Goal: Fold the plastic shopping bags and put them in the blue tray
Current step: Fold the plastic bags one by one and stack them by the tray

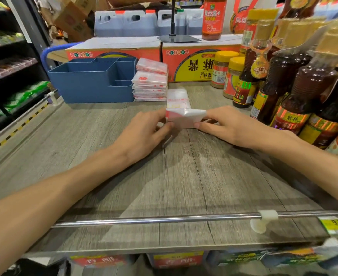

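Both hands, left (pixel 144 132) and right (pixel 229 128), pinched a folded plastic shopping bag (pixel 185 118) between them on the table (pixel 184 176); beyond the left hand stood the blue tray (pixel 88 84).

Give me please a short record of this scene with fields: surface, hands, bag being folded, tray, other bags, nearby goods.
surface: grey wood-pattern shelf with a metal rail at the near edge
left hand: pinches the bag's left side
right hand: pinches the bag's right side
bag being folded: white and red, partly folded, between the hands
blue tray: back left, divided into compartments; no bags visible inside
stack of bags: right beside the tray
nearby goods: bottles and jars on the right
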